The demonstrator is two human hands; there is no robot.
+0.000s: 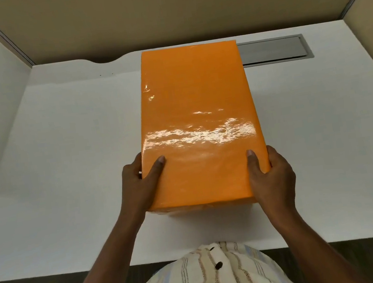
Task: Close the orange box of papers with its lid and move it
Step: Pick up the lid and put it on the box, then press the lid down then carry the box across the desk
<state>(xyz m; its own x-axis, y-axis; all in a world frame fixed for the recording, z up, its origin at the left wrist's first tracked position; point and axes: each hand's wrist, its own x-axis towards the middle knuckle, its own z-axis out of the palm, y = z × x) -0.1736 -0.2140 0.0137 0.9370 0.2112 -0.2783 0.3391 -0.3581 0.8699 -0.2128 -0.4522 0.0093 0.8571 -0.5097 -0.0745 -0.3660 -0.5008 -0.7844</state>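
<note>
head view: the glossy orange lid [198, 125] covers the orange box [204, 207] on the white desk [61, 147], only a thin strip of the box's near wall showing under the lid's front edge. the left hand [138, 184] grasps the near left corner, thumb on top, fingers wrapped down the side. the right hand [271, 175] grips the near right corner likewise (whether the box rests on the desk or is raised, i cannot tell). a grey cable hatch [273, 50] lies just beyond the box's far right corner.
</note>
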